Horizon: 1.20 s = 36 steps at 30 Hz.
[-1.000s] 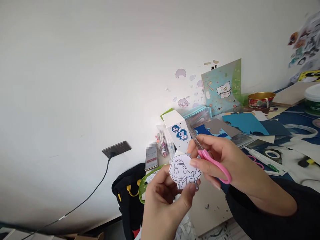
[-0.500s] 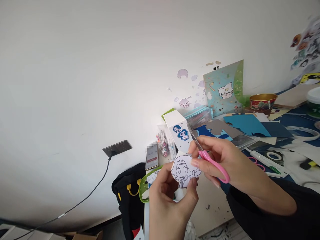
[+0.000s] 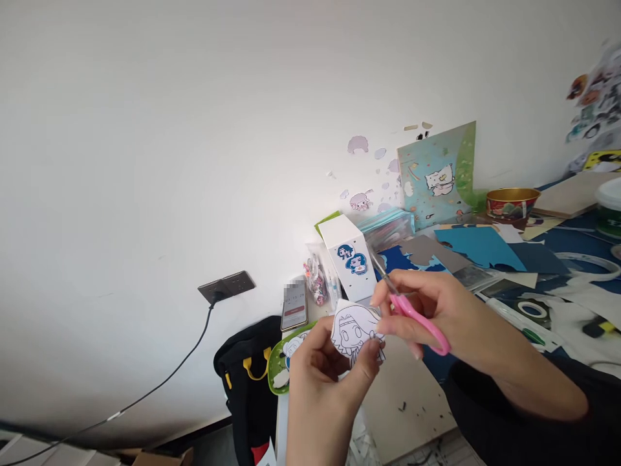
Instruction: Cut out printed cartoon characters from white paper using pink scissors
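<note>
Between the thumb and fingers of my left hand (image 3: 330, 382) is a paper cutout (image 3: 356, 330), a line drawing of a long-haired cartoon figure, mostly uncoloured. My right hand (image 3: 427, 310) is closed round pink-handled scissors (image 3: 420, 320), their blades pointing up and away from the cutout. The fingertips of that hand are at the cutout's right edge; whether they pinch it I cannot tell. Just beyond stands a white box (image 3: 356, 259) bearing two blue-haired cartoon stickers. Below and left, a green dish (image 3: 277, 382) holds more cutouts, partly hidden by my left hand.
A phone (image 3: 294, 307) leans behind the dish. Blue paper sheets (image 3: 478, 246), a red and gold bowl (image 3: 513, 202) and tape rolls crowd the right side. A black bag (image 3: 252, 388) hangs at the table's left edge, near a wall socket (image 3: 226, 287) with a plugged-in cable.
The cutout has tilted and turned slightly in my left hand. My right hand with the scissors has shifted a little to the right. The camera view has moved slightly.
</note>
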Motion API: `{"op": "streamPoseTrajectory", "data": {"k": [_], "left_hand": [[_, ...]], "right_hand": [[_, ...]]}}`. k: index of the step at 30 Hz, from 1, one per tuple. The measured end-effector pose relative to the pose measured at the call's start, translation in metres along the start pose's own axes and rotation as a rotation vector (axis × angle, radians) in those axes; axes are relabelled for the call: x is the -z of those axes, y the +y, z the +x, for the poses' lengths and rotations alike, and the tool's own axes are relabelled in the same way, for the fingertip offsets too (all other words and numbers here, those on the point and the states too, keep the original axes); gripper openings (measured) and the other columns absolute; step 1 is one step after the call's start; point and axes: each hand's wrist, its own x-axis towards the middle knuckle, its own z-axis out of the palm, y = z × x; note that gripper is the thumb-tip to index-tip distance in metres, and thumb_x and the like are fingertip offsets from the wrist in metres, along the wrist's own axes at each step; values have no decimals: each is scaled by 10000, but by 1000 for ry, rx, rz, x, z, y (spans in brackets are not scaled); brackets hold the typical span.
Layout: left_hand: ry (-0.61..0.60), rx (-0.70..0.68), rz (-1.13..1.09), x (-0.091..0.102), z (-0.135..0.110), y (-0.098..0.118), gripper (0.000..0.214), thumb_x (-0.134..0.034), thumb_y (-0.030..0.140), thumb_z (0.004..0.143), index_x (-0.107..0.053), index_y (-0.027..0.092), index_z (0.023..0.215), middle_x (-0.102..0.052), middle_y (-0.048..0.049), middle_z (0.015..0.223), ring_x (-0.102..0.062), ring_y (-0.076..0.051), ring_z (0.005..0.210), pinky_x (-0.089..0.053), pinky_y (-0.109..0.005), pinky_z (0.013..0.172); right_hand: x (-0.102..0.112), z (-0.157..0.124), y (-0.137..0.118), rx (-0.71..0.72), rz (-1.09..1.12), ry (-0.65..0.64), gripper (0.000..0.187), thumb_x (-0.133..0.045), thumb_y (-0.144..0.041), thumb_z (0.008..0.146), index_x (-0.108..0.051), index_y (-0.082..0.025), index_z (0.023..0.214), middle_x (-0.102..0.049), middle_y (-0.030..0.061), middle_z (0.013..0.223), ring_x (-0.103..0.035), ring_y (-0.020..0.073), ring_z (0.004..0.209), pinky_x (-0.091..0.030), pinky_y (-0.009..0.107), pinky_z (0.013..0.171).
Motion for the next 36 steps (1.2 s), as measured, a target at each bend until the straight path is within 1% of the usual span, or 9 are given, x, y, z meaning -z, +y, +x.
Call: {"op": "streamPoseTrajectory", "data": {"k": [5, 8, 15, 20, 23, 25, 28, 32, 36], "left_hand": [[71, 36, -134, 0, 6, -3, 249, -862, 199, 577, -726, 139, 777, -732, -12, 647, -603, -102, 547, -511, -170, 522], [81, 42, -192, -1, 7, -5, 274, -865, 174, 551, -730, 133, 786, -746, -20, 657, -613, -106, 552, -515, -165, 509], [73, 26, -203, -1, 6, -4, 219, -854, 168, 587, -744, 138, 774, -723, -7, 624, -579, -92, 545, -458, -152, 516], [77, 27, -200, 1, 5, -2, 196, -831, 154, 591, -734, 150, 761, -713, 2, 626, -581, -108, 564, -440, -176, 524], [68, 32, -188, 2, 5, -2, 187, -832, 160, 599, -720, 147, 749, -707, 3, 628, -577, -110, 578, -443, -184, 543], [69, 27, -178, 3, 5, -3, 183, -831, 160, 599, -715, 142, 739, -716, -6, 652, -581, -114, 594, -448, -188, 556], [66, 23, -186, 4, 6, -4, 155, -819, 141, 599, -701, 143, 701, -699, 4, 625, -561, -99, 569, -434, -176, 541], [68, 9, -175, 5, 7, -7, 170, -820, 131, 599, -678, 152, 691, -691, 7, 631, -556, -104, 580, -414, -175, 524], [18, 12, -166, 8, 9, -9, 162, -818, 173, 639, -716, 161, 764, -723, -19, 697, -613, -148, 662, -457, -214, 591]], "right_hand": [[32, -3, 2, -35, -221, 60, 312, -810, -367, 720, -695, -232, 978, -598, -9, 845, -587, 148, 723, -491, 261, 647], [40, -6, 0, -50, -279, 23, 278, -770, -404, 757, -690, -220, 949, -636, 40, 994, -626, 199, 860, -516, 300, 765], [29, -8, -2, -110, -381, -158, 233, -727, -300, 792, -635, -227, 993, -664, 51, 1004, -640, 190, 736, -539, 343, 710], [27, -4, 3, -134, -408, -161, 369, -750, -315, 776, -673, -205, 1119, -667, 50, 895, -641, 233, 800, -540, 376, 752], [28, -1, 4, -140, -371, -153, 394, -751, -342, 777, -690, -194, 1137, -676, 66, 952, -640, 251, 846, -546, 393, 782], [28, 0, 4, -143, -391, -125, 381, -769, -363, 755, -712, -203, 1096, -685, 74, 978, -634, 271, 877, -542, 409, 793], [28, 1, 3, -101, -572, -85, 236, -797, -369, 706, -753, -233, 893, -683, 72, 926, -610, 324, 934, -508, 445, 797], [28, 1, 6, -74, -693, -41, 112, -788, -323, 673, -709, -246, 657, -670, 76, 902, -610, 323, 876, -483, 387, 664], [33, -1, 12, -57, -679, 93, 44, -747, -306, 708, -739, -274, 680, -710, 64, 903, -628, 298, 800, -472, 396, 694]]}}
